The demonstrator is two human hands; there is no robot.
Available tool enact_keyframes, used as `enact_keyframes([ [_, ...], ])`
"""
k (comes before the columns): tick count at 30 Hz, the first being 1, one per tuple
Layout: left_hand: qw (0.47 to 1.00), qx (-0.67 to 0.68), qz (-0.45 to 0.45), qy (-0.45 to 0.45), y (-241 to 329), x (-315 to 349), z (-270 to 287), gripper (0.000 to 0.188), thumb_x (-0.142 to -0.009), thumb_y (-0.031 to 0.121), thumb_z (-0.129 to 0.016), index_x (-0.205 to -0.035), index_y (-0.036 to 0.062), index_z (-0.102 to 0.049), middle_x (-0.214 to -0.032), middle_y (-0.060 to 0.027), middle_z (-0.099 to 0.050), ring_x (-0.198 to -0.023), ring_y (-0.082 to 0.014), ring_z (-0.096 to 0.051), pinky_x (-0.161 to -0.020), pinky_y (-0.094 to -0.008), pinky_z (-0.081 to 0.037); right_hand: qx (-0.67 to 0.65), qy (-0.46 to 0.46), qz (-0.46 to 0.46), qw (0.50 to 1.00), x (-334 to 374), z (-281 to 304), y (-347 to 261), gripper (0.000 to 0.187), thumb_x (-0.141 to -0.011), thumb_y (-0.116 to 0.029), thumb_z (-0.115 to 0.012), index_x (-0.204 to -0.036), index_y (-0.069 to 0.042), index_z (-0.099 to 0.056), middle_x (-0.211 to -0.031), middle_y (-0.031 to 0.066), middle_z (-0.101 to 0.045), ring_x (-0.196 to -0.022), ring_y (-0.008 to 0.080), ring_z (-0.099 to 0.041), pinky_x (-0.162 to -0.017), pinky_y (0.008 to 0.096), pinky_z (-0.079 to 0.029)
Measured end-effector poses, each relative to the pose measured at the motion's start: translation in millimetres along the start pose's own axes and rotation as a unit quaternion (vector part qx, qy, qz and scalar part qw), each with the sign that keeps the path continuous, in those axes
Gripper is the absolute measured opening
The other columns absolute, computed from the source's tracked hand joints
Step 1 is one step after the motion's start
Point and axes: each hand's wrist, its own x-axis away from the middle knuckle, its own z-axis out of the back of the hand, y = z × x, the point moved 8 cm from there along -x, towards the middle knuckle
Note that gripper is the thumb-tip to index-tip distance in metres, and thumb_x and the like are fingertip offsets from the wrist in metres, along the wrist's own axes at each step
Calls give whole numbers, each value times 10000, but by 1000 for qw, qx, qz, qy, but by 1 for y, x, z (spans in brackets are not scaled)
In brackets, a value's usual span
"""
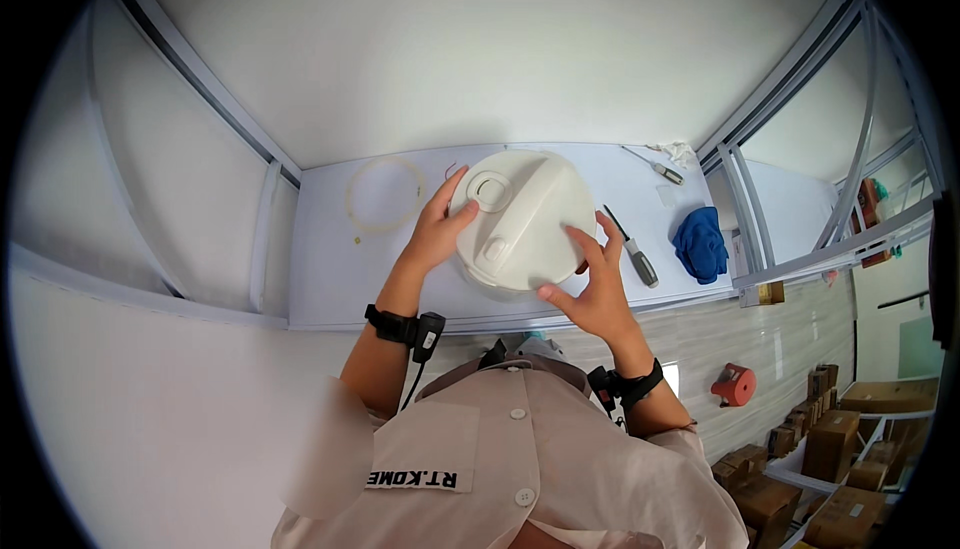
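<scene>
Between my hands is a white rice cooker lid (555, 211), rounded, with a long raised bar across it and a round vent. My left hand (440, 224) grips its left edge, the thumb on top beside the vent and the fingers round the rim. At the lower right, my right hand (596, 284) is curved around the edge, its thumb at the near rim and fingertips on the right side. What lies underneath is hidden. A thin pale yellow ring (347, 195) lies left of my left hand. Just right of my right hand lies a screwdriver (641, 264) with a grey handle.
Farther back on the white table (330, 289) lies another screwdriver (664, 172). A crumpled blue cloth (700, 246) sits at the right end. Metal frame posts (745, 204) stand at both sides. Beyond are a red roll (738, 386) on the floor and cardboard boxes (832, 444).
</scene>
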Motion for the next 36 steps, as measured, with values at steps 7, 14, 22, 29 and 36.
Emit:
enact_keyframes([
  [7, 1000, -16, -18, -17, 10, -2, -4, 656, -1063, 199, -656, -1636, 20, -391, -1712, -217, -351, -1645, -299, -201, -1302, -392, -207, -33, 30, -39, 998, 6, -3, 31, 711, -859, -251, -889, -1469, -92, -559, -1559, 263, -333, -955, 238, -589, -776, 338, -539],
  [14, 998, 63, 14, 9, -10, -7, 3, 546, -1119, 216, -554, -1615, 22, -433, -1715, -210, -349, -1629, -293, -249, -1299, -379, -222, -25, 47, -22, 998, -5, 3, 29, 780, -856, -229, -888, -1529, -72, -526, -1608, 256, -384, -880, 202, -589, -769, 316, -531],
  [22, 999, 25, 24, 7, -5, -7, 3, 535, -1131, 236, -526, -1613, 23, -436, -1722, -216, -332, -1627, -295, -253, -1300, -381, -224, -38, 31, -72, 996, -5, -2, 35, 885, -864, -264, -887, -1590, -13, -448, -1672, 298, -337, -922, 209, -621, -773, 303, -529],
  [29, 999, 38, 33, 13, 3, -4, 0, 538, -1136, 234, -514, -1623, 26, -418, -1715, -202, -352, -1603, -281, -303, -1288, -373, -252, -45, 33, -70, 996, -14, 3, 30, 870, -879, -262, -869, -1594, -12, -440, -1658, 286, -356, -1028, 214, -634, -791, 310, -530],
  [36, 999, -13, 29, 38, -3, -3, 5, 536, -1135, 230, -517, -1619, 20, -418, -1650, -168, -459, -1513, -242, -433, -1243, -361, -329, -40, 15, -87, 995, -18, 4, 29, 878, -875, -270, -872, -1595, -15, -437, -1651, 287, -352, -1061, 223, -640, -806, 316, -545],
])
